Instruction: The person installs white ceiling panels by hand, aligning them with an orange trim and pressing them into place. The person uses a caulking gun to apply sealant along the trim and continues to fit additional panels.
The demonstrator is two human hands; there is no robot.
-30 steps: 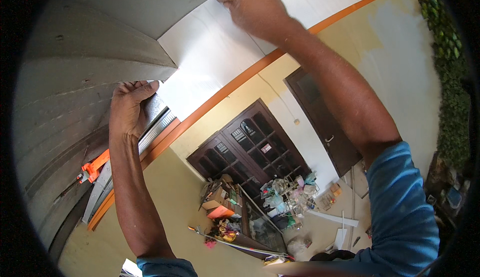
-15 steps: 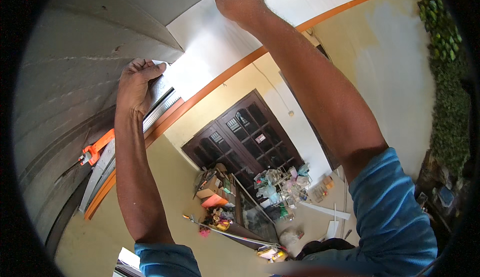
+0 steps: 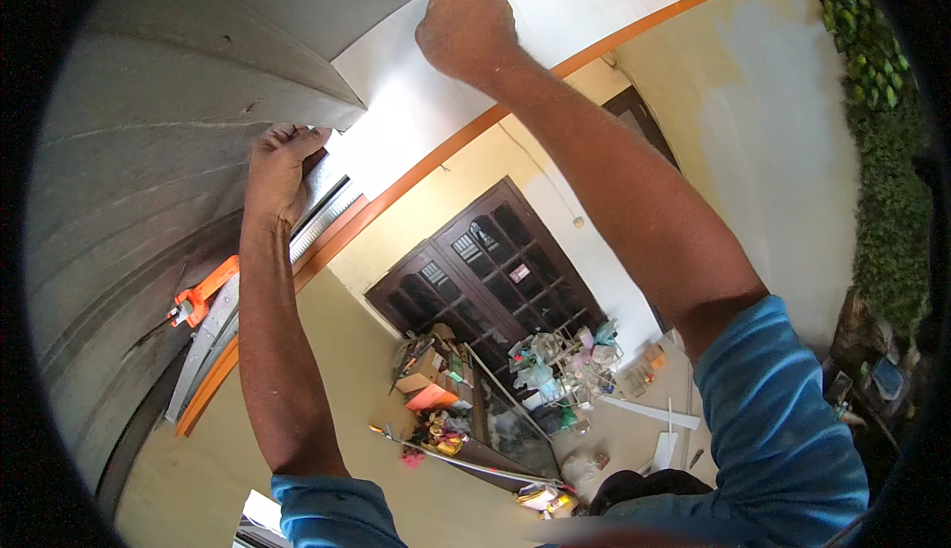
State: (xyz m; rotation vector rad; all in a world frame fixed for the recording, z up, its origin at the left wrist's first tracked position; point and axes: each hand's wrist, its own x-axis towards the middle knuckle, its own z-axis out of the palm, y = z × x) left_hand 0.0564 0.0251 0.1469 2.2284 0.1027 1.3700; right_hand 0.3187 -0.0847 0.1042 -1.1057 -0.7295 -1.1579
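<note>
Both my arms reach up toward a grey overhead surface [image 3: 178,102] and a long white panel [image 3: 584,8] edged with an orange-brown strip [image 3: 436,159]. My left hand [image 3: 277,176] is closed, thumb against curled fingers, at the end of a pale, shiny thin strip [image 3: 323,179] by the corner of the grey surface. Higher up and to the right, my right hand [image 3: 466,33] makes a fist against the white panel, near the grey edge. Its fingertips face away, so whatever it holds is hidden.
An orange-handled tool [image 3: 205,290] rests beside a grey strip [image 3: 206,350], left of my left forearm. Below are a dark double door [image 3: 485,261], a cardboard box [image 3: 424,370], bagged clutter [image 3: 555,365] and white offcuts [image 3: 649,413] on the floor. Plants [image 3: 872,102] line the right.
My right hand has come slightly down and left along the white panel, still closed. My left hand keeps its grip at the strip, with a small shift right and down in view.
</note>
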